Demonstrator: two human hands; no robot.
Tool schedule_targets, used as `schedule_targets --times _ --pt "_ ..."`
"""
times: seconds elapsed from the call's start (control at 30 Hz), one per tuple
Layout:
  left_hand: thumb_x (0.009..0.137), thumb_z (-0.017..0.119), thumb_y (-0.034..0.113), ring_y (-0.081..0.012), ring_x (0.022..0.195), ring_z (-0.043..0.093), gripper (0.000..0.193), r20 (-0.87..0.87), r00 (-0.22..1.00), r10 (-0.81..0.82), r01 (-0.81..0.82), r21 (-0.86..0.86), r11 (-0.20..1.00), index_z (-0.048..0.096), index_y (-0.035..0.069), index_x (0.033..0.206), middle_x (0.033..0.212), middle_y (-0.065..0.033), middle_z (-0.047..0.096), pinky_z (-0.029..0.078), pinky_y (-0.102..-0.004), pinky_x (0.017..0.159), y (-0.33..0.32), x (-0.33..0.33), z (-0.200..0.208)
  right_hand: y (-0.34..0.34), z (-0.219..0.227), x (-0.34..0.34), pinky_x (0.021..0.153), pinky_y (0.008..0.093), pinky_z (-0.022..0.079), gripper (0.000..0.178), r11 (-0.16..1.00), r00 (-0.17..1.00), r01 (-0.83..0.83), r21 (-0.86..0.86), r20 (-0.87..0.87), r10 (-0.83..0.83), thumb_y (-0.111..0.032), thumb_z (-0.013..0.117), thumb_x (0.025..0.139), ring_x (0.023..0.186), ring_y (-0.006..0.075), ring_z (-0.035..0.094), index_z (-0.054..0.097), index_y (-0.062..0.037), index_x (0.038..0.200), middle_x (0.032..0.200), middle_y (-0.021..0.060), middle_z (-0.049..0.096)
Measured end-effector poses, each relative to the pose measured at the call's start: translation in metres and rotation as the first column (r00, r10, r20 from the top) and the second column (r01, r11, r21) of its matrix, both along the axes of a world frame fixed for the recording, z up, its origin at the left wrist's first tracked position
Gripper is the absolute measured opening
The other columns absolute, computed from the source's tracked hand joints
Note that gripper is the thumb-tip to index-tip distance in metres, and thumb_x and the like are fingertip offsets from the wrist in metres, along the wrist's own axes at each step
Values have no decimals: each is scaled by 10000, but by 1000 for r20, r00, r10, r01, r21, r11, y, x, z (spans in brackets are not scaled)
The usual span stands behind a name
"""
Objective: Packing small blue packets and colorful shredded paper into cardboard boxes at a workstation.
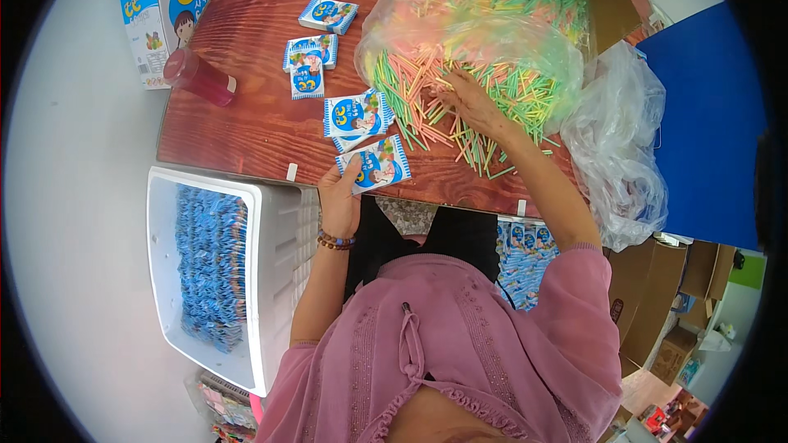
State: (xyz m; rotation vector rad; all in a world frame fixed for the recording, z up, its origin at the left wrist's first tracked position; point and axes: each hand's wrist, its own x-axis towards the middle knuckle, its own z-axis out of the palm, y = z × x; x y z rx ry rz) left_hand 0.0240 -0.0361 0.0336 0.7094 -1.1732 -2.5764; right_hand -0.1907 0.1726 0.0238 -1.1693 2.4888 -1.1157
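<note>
My left hand (pixel 339 197) pinches one flat blue-and-white packet (pixel 383 164) between thumb and fingers at the table's near edge. Just beyond it lie similar overlapping packets (pixel 353 115). My right hand (pixel 476 107) reaches into a loose heap of thin pastel sticks (pixel 402 86), coloured pink, green and yellow. Its fingers are bent and drawn together among the sticks, and its fingertips are partly hidden. The heap spills from a clear plastic bag (pixel 484 29) lying at the mouth of a cardboard box (pixel 611 0).
More packets (pixel 310 57) lie farther back on the wooden table (pixel 238 131), near a pink-red jar (pixel 199 78). A white foam box (pixel 263 279) full of blue packets stands at the lower left. Crumpled clear plastic (pixel 620 148) hangs over the right edge beside a blue panel (pixel 706 123).
</note>
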Motion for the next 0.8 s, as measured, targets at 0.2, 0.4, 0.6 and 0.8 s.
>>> schedule_targets --times 0.2,0.4,0.6,0.8 --pt "907 624 102 -114 871 650 177 -8 1000 -12 12 2 1000 655 -13 1039 1008 -72 680 532 -272 765 0 0 -2 2 -7 -4 732 300 497 233 988 982 25 -155 188 4 -143 500 973 832 197 589 483 10 1148 1070 137 476" --pt "906 625 100 -118 870 652 177 -20 1000 3 -3 12 1000 655 -15 1037 1015 -77 681 532 -273 768 -2 2 -7 -5 22 12 770 297 502 176 955 985 134 -265 141 -99 -156 435 997 909 158 592 497 -12 1076 1021 92 575" --pt "919 600 92 -136 914 654 174 -32 999 -10 10 15 1000 643 -7 1055 1051 -77 676 527 -285 810 -5 3 -6 -23 15 66 1035 432 366 175 864 825 400 -306 530 -194 -166 427 994 1072 223 572 487 -54 1115 1076 69 636" --pt "917 609 104 -135 890 659 174 -36 999 -1 3 73 997 648 -12 1041 1034 -85 676 538 -281 787 -3 -4 -5 -11 -13 63 1151 513 64 181 985 977 131 -111 -154 -147 -186 428 985 1169 314 506 465 -48 1096 1093 45 630"
